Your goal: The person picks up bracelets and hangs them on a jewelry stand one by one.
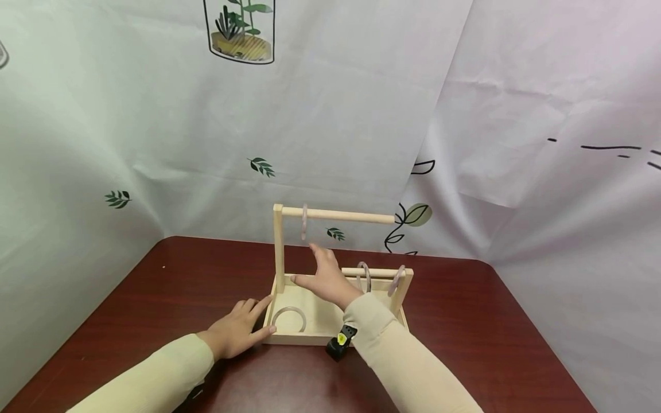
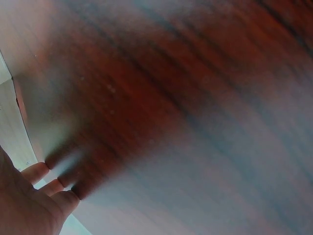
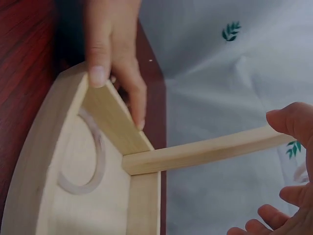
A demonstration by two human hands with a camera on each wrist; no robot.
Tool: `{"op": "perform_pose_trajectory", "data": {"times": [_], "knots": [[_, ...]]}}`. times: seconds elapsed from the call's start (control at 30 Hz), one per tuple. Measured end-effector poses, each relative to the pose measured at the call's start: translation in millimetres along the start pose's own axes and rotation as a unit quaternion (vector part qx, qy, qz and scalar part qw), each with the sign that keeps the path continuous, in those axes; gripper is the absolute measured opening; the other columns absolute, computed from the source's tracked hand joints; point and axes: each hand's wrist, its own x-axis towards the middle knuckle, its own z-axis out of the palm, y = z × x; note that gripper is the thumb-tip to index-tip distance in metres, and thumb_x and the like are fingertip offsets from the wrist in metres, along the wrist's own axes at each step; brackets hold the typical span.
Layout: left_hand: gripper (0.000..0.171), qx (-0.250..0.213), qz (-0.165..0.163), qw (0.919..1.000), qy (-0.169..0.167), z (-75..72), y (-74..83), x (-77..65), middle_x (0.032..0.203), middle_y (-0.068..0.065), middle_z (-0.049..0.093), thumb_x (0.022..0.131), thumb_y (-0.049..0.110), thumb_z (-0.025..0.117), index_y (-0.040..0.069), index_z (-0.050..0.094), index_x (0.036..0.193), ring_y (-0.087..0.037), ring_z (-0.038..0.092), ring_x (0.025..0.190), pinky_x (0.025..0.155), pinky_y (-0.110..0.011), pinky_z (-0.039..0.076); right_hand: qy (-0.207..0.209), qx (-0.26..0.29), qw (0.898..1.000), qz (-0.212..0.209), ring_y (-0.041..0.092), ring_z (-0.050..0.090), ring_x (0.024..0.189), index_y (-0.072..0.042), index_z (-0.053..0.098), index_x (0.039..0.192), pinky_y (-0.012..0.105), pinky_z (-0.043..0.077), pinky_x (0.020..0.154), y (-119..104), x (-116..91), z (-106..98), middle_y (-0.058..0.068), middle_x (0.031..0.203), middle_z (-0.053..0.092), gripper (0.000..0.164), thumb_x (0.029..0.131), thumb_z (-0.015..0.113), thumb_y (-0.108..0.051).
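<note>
A pale wooden jewelry stand with a tray base (image 1: 320, 338) sits on the table. My left hand (image 1: 238, 331) rests at the tray's left end, its thumb on the front corner and its index finger along the side wall. My right hand (image 1: 327, 279) is over the tray with thumb and fingers spread, holding nothing. Just above its fingertips, one bangle (image 1: 304, 222) hangs on the tall upper bar (image 1: 351, 215). Another bangle (image 3: 100, 155) lies in the tray's left part. Two more, a grey bangle (image 1: 368, 276) and a pinkish bangle (image 1: 396, 281), hang on the low bar behind my right wrist.
The tall post (image 1: 279, 252) rises at the tray's back left, and a shorter post (image 1: 401, 292) stands on the right. Around the stand spreads the dark red tabletop (image 1: 465, 332). A white printed cloth (image 1: 335, 115) hangs behind the table.
</note>
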Motion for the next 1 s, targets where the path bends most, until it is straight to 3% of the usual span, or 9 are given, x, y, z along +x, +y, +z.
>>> {"op": "perform_pose_trajectory", "data": {"times": [0.43,1.0], "knots": [[0.074,-0.005,0.0,1.0,-0.003,-1.2,-1.3,1.0,0.134,-0.017,0.044,0.094,0.059,0.048,0.014,0.032,0.152,-0.037,0.038,0.128,0.094,-0.055,0.042,-0.043,-0.051,0.997,-0.034,0.031,0.029,0.138,-0.01,0.028,0.152,0.049,0.037,0.103,9.6,-1.8,10.0,0.017,0.15,0.027,0.087,0.081,0.074,-0.032],[0.074,-0.014,-0.005,0.9998,-0.013,-1.8,-0.7,-0.1,0.136,-0.018,0.043,0.095,0.059,0.047,0.017,0.03,0.153,-0.038,0.038,0.129,0.091,-0.056,0.043,-0.108,-0.113,0.987,-0.034,0.033,0.034,0.133,-0.003,0.033,0.149,0.048,0.037,0.103,35.8,-1.6,30.1,0.019,0.141,0.037,0.089,0.077,0.078,-0.03]]}}
